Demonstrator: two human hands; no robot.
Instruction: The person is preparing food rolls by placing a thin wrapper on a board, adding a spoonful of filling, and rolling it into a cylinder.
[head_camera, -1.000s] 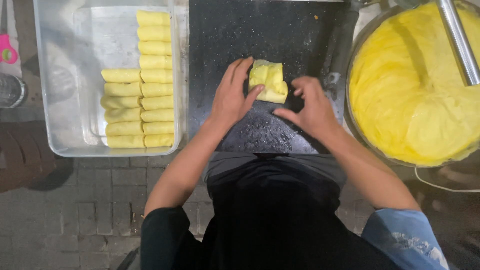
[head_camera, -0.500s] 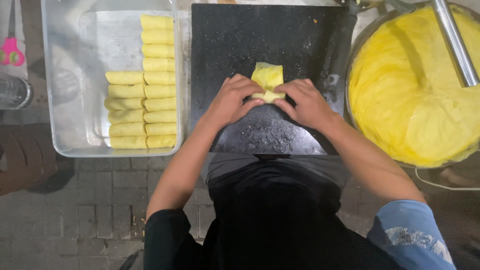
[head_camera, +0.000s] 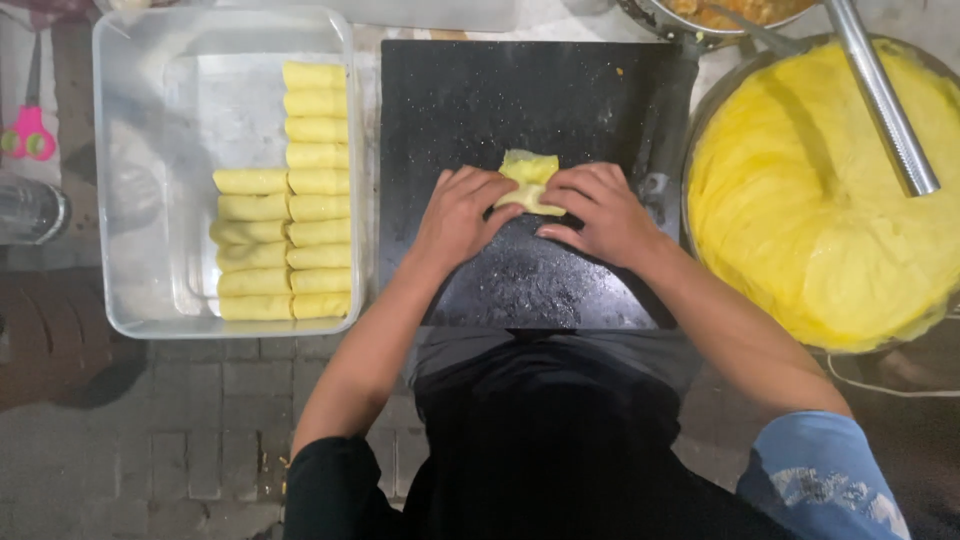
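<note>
A yellow crepe wrapper (head_camera: 530, 177) lies partly folded on the black board (head_camera: 520, 90). My left hand (head_camera: 462, 212) and my right hand (head_camera: 596, 208) both pinch its near edge, fingertips meeting over it. Only the far half of the wrapper shows past my fingers; any filling is hidden. To the left, several finished yellow rolls (head_camera: 290, 190) lie in two rows inside a clear plastic tub (head_camera: 130, 170).
A large metal bowl of yellow wrappers or batter (head_camera: 830, 200) sits at the right with a steel handle (head_camera: 880, 95) resting across it. Pink scissors (head_camera: 28, 130) and a glass jar (head_camera: 25, 210) sit at the far left. A pan of food (head_camera: 720, 10) is at the top.
My hands have closed in together on the wrapper and rolled it from its near edge, so it looks smaller and flatter than a second ago.
</note>
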